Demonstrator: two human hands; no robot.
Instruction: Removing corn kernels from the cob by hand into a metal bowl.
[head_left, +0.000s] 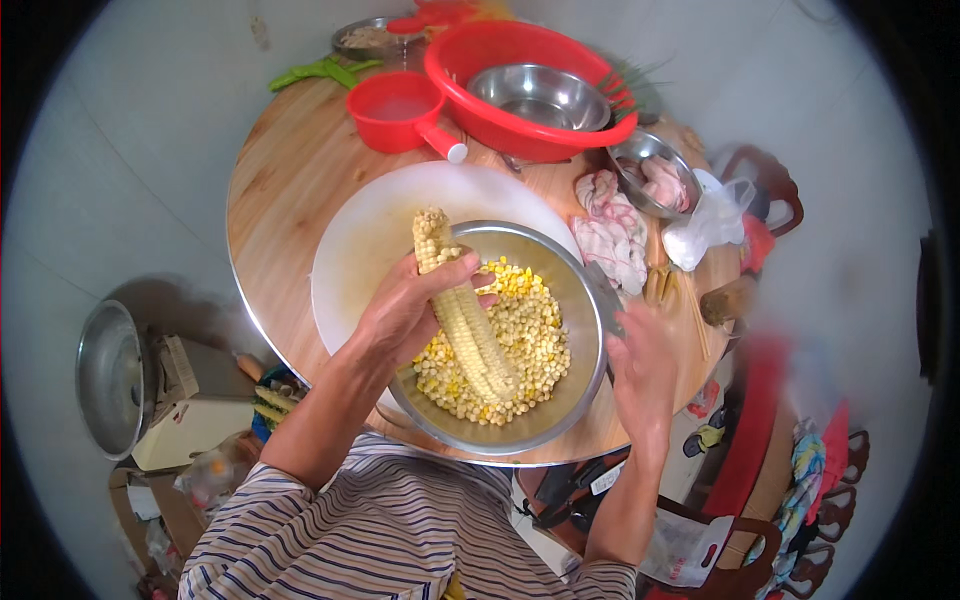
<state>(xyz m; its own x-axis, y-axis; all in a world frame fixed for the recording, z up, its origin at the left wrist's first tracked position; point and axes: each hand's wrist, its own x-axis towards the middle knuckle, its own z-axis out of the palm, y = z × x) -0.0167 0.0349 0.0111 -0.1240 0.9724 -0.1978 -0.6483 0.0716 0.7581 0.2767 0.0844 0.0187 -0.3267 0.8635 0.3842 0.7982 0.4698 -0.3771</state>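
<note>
My left hand (409, 307) grips a pale corn cob (466, 326), tilted over a stainless steel bowl (592, 330). A ragged strip along the cob looks stripped of kernels, and its lower end hangs inside the bowl. Loose yellow and cream corn kernels (536, 337) cover the bowl's bottom. To the right of the bowl, my right hand (643, 360) is blurred. A grey metal blade (602, 289) lies between the bowl's rim and that hand; whether the fingers hold it cannot be told. Under the bowl is a round white cutting board (352, 247).
On the round wooden table (270, 195) stand a red dipper (394, 112) and a red basin (517, 124) holding a metal bowl (536, 97). Rightward are a crumpled cloth (615, 232), a bowl of raw meat (664, 180) and a plastic bag (709, 225). Green peppers (319, 73) lie far left.
</note>
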